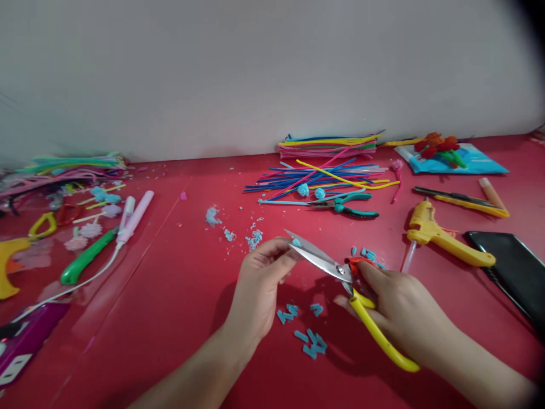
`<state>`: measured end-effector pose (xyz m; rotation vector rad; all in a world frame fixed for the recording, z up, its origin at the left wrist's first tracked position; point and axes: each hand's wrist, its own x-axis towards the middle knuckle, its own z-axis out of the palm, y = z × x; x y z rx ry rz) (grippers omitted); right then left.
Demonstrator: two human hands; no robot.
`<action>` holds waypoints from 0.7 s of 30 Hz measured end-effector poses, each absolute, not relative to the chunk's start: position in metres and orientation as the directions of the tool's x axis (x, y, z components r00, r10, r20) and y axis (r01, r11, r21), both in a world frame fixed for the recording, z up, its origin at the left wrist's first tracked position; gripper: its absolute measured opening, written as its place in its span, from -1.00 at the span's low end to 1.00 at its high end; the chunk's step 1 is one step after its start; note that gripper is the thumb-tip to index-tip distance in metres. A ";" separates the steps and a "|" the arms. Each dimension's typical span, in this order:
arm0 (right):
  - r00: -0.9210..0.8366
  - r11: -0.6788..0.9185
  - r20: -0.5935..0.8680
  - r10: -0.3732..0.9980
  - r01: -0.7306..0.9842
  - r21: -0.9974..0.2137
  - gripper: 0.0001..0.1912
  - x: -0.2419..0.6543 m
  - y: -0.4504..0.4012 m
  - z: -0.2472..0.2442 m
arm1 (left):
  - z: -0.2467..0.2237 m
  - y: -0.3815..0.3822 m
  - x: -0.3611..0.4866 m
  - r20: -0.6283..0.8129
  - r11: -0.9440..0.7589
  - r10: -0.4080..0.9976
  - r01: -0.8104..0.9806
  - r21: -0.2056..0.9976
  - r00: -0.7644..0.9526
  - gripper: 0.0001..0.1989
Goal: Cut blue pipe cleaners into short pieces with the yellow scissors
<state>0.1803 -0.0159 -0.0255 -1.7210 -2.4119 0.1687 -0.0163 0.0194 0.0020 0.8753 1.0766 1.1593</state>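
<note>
My right hand (395,301) is closed round the yellow and red handles of a pair of scissors (319,261). Their blades are parted and point left toward my left hand (266,275). Between the fingertips of that left hand is a small light-blue piece (296,242), lying between the blades; its kind is too small to make out. Short blue cut pieces (314,343) lie on the red table below the hands. More blue cut pieces (368,254) sit beyond my right hand. Blue fluff (254,240) is scattered just beyond my left hand.
Pipe cleaners (323,176) lie at the back, with teal-handled pliers (347,207) before them. On the right are a yellow glue gun (443,238), a cutter knife (464,200) and a black phone (511,272). A pink hair-iron-like tool (135,218) and its cord lie left.
</note>
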 end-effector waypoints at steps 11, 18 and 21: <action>-0.309 0.305 0.018 0.951 0.925 -0.227 -0.70 0.180 -0.017 -0.025 | 0.001 0.019 -0.015 -0.185 0.191 0.982 -0.267 0.945 0.047 -0.95; -0.308 0.297 -0.002 0.951 0.920 -0.254 -0.72 0.180 -0.017 -0.023 | 0.002 0.019 -0.016 -0.180 0.187 0.982 -0.246 0.951 0.049 -0.95; -0.309 0.297 -0.005 0.951 0.920 -0.257 -0.72 0.180 -0.017 -0.023 | 0.002 0.019 -0.016 -0.179 0.186 0.983 -0.241 0.953 0.051 -0.95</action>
